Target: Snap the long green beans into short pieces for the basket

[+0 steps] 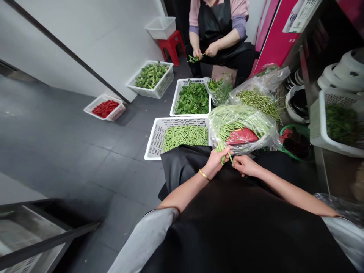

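My left hand (216,162), with a gold bangle at the wrist, is closed around a small bunch of green beans (219,148) above my lap. Close beside it, my right hand (243,165) has its fingers pinched at the lower end of a bean from that bunch. Just beyond both hands lies an open clear plastic bag (270,131) of long green beans, with a red packet (241,136) among them. To the left of the bag, a white basket (156,141) holds short bean pieces (186,135).
A co-worker (217,28) sits opposite, holding a leafy sprig. White baskets of leafy greens (192,98), green vegetable pieces (152,74) and red chillies (105,109) stand on the floor. A red stool (172,46) is behind; a metal shelf (322,167) is at right.
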Demonstrator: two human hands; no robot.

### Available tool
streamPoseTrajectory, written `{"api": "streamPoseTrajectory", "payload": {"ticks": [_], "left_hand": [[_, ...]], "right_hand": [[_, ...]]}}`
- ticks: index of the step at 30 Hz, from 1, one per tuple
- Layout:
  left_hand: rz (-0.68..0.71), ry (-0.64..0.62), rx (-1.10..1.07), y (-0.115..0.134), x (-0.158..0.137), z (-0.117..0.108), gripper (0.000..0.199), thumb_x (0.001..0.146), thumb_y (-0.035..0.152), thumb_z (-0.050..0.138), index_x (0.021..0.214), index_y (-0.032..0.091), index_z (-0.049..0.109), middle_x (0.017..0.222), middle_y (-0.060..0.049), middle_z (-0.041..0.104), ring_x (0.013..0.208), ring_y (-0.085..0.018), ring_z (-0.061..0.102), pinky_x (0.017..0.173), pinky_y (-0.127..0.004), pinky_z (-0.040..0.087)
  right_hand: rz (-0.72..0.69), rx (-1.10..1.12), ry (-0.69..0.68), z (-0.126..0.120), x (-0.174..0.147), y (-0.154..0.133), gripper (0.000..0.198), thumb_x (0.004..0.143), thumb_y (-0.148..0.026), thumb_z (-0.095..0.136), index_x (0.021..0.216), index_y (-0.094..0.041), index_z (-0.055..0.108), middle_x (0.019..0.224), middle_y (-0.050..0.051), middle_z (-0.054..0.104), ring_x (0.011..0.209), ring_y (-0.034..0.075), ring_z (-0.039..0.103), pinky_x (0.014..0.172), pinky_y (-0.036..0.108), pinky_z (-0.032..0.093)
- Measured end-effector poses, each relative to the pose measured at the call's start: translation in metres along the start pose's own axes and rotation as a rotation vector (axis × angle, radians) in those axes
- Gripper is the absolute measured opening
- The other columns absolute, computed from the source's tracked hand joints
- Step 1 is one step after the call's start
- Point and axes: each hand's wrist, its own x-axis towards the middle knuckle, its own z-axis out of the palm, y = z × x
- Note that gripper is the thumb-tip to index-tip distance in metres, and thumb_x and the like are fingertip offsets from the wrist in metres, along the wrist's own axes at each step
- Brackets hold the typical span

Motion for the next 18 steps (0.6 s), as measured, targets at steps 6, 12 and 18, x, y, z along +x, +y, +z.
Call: {"api": "streamPoseTrajectory", "payload": {"ticks": [6,12,18], "left_hand": [[-0.018,0.020,-0.123,0.002,0.007,-0.006,0.032,0.067,0.026,0.079,0.089,0.007,0.066,0.077,-0.006,0.068,0.055,-0.006,0.054,0.047,-0.017,0.036],[-0.231,-0.249,-0.106,0.003,0.011,-0.010,0.023,0.074,0.026,0.070,0.085,0.007,0.065,0.054,0.000,0.052,0.042,-0.005,0.043,0.038,-0.017,0.024],[-0.484,-0.584,-0.005,0.011,0.009,-0.023,0.023,0.075,0.030,0.061,0.069,0.008,0.063,0.038,0.005,0.031,0.031,-0.006,0.025,0.034,-0.018,0.014]], "right_hand": [[-0.255,-0.256,0.185,-0.006,0.011,-0.004,0.027,0.089,-0.036,0.046,0.069,-0.021,0.056,0.053,0.000,0.056,0.051,0.014,0.054,0.056,0.027,0.045],[-0.608,-0.407,0.178,-0.003,-0.010,-0.031,0.026,0.093,-0.033,0.045,0.086,-0.021,0.067,0.078,0.008,0.065,0.073,0.019,0.059,0.070,0.031,0.046],[-0.111,-0.339,-0.134,-0.027,-0.014,0.005,0.036,0.076,-0.046,0.067,0.099,-0.018,0.068,0.086,0.005,0.067,0.069,0.016,0.061,0.066,0.028,0.049]]}}
